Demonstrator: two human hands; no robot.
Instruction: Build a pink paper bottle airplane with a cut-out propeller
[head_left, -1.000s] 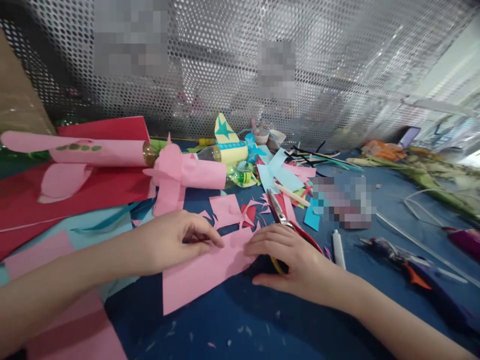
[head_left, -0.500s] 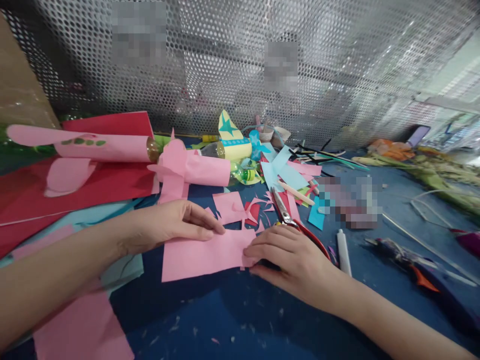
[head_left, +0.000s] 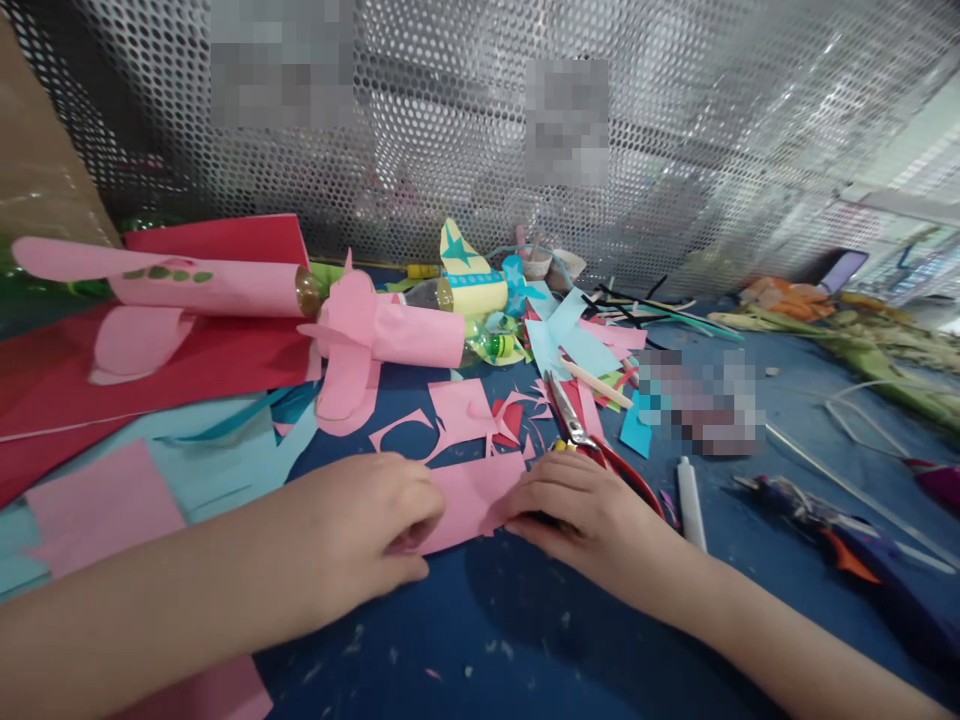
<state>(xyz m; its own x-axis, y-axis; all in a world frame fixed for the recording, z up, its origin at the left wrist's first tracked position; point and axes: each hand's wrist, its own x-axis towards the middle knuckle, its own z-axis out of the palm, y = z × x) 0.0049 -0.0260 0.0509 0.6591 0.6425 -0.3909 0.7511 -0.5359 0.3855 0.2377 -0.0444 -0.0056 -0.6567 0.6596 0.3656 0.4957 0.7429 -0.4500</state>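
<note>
Both hands rest on a small pink paper sheet point(head_left: 469, 497) lying on the blue table point(head_left: 525, 640). My left hand point(head_left: 360, 535) curls over the sheet's left end, fingers closed on its edge. My right hand point(head_left: 577, 510) pinches the sheet's right end, and its palm covers the handles of red-handled scissors point(head_left: 581, 440), whose blades point away from me.
Behind the sheet lie pink cut-out scraps point(head_left: 465, 410), two pink paper-wrapped bottles point(head_left: 217, 285) point(head_left: 390, 335) and a yellow bottle craft with a teal star point(head_left: 469, 280). Red paper point(head_left: 187, 365) and light blue paper point(head_left: 217, 460) cover the left. A white tube point(head_left: 690, 490) and a glue gun point(head_left: 817, 525) lie right.
The pink sheet has been folded or gathered smaller. My left hand slid down toward me and closed over its left end. My right hand stayed at the right end.
</note>
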